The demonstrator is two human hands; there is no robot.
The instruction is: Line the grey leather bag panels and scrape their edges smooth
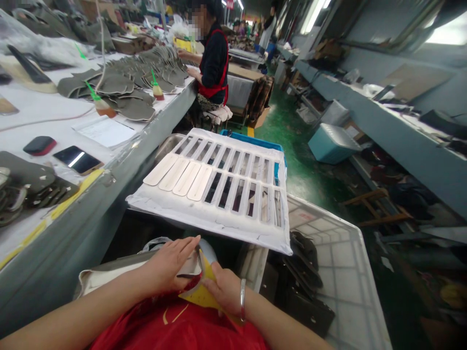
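Observation:
Near the bottom centre, my left hand (170, 262) lies over the end of a grey and white piece (109, 277), fingers stretched out and side by side. My right hand (222, 287), with a silver bangle at the wrist, is wrapped round a yellow sheet-like thing (200, 293) that lies against the piece's end. A rounded grey edge shows between the hands. Just beyond them is a white slotted rack (219, 218), with several flat cream strips (189, 180) laid side by side on its left part.
On the left, a white-covered table (44, 116) bears a phone (78, 159), glue bottles (100, 104) and grey pieces (146, 68). A white crate (335, 253) with dark items stands at the right. A seated person (215, 63) works beyond the rack; a blue-green box (332, 142) is farther right.

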